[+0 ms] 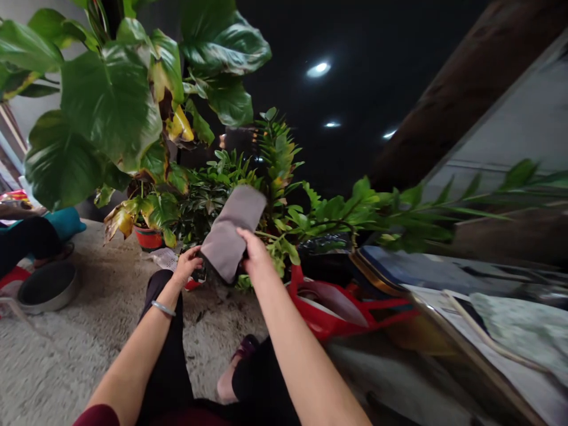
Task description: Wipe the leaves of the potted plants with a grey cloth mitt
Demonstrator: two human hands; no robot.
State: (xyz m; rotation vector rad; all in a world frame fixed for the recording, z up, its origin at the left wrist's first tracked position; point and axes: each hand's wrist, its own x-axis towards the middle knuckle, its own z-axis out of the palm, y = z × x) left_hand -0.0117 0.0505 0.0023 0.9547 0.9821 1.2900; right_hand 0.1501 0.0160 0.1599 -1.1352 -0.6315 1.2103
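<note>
On the far left, a round grey metal bowl sits on the pale shaggy rug. A small red plant pot stands behind, under big green leaves. The left hand curls shut around something dark, hidden low. The right hand pinches a soft grey cloth, holding it up against the leafy plant. A red bag lies to the right.

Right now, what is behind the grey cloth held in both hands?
Behind the grey cloth, held by the left hand and right hand, stand green potted plants. Their leaves show around it; the cloth covers the stems and any pot directly behind it.
</note>
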